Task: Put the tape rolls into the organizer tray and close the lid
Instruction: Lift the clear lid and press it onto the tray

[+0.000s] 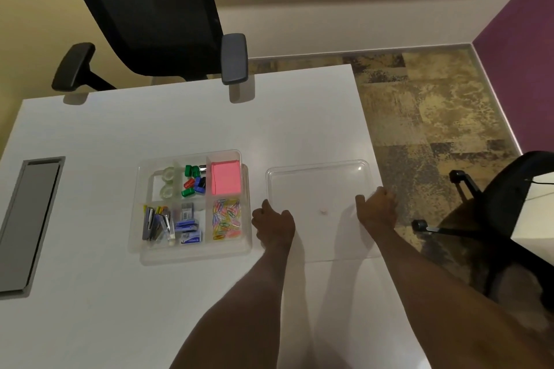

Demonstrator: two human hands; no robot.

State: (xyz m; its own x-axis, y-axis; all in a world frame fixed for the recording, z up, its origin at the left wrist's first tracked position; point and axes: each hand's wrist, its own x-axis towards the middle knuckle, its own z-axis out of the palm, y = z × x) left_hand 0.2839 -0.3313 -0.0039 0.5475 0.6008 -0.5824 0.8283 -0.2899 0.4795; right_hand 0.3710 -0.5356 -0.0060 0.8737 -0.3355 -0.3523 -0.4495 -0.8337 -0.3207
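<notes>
Both hands on the lid, tape already in the tray

Two clear tape rolls (166, 183) lie in the far-left compartment of the tray (192, 256), so the loading step looks done and closing is in hand. The clear lid (317, 177) lies flat on the table (150, 123) just right of the tray, not yet on it. The left hand (274, 223) curls over the lid's left edge and the right hand (376, 207) over its right edge; whether either has a firm pinch, I cannot tell. Next it probably needs lifting, carrying left, squaring with the rim and pressing down evenly
</notes>
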